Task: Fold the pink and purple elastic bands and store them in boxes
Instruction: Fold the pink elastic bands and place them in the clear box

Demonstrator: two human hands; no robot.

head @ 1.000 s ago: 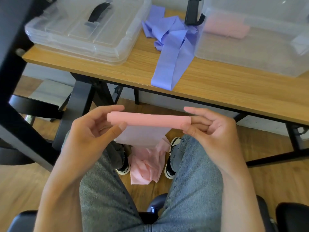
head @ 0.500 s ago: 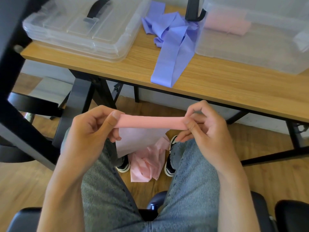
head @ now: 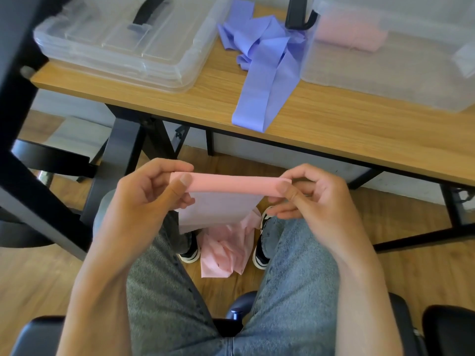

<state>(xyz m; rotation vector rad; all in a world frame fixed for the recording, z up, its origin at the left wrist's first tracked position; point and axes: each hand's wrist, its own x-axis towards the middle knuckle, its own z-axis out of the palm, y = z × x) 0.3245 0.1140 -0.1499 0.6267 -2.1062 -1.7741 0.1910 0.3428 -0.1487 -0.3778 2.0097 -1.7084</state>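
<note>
A pink elastic band is stretched flat between my two hands above my knees. My left hand pinches its left end with thumb on top. My right hand pinches the right end. The band's loose length hangs down and piles on the floor between my shoes. A purple elastic band lies crumpled on the wooden table, one end reaching near the front edge. An open clear box at the right holds a folded pink band.
A closed clear box with a black handle sits on the table's left part. A black stand rises between the boxes. Black table legs stand on the left. I sit on a black chair.
Both thumbs have come over the top of the folded band and my fingers have curled in, rolling the fold; the hands stay at about the same height.
</note>
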